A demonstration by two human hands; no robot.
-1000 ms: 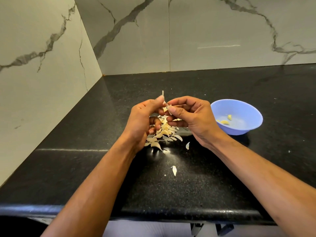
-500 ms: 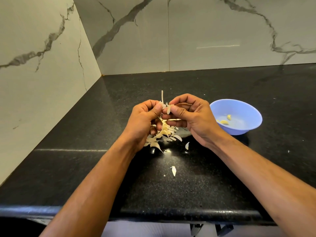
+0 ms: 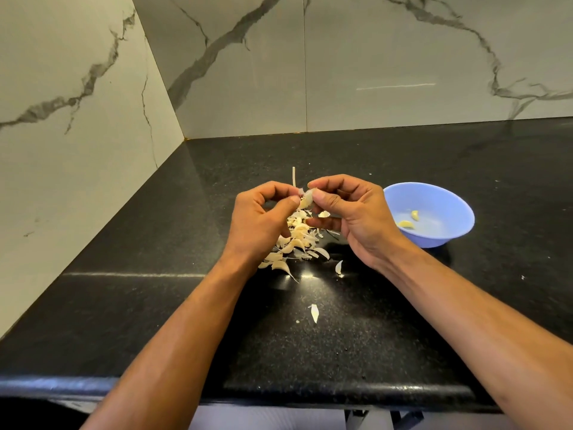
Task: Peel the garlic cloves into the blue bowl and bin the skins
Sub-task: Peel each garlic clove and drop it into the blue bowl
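Observation:
A garlic clove [image 3: 305, 200] is held in the air between both hands, above the middle of the black counter. My left hand [image 3: 260, 218] pinches a bit of its skin between thumb and forefinger. My right hand [image 3: 350, 212] pinches the clove from the right side. Under the hands lies a pile of garlic cloves and skins [image 3: 294, 243], with a thin stalk [image 3: 293, 176] sticking up behind it. The blue bowl [image 3: 446, 206] stands just right of my right hand and holds two peeled cloves [image 3: 406, 224].
Loose skin scraps lie on the black counter [image 3: 155, 305]: one [image 3: 339, 267] near the pile, another [image 3: 314, 313] closer to the front edge. Marble walls close off the left and back. No bin is in view.
Both hands have turned slightly and the fingers have shifted on the clove; a flake of skin now shows between the thumbs. The pile and bowl have not moved.

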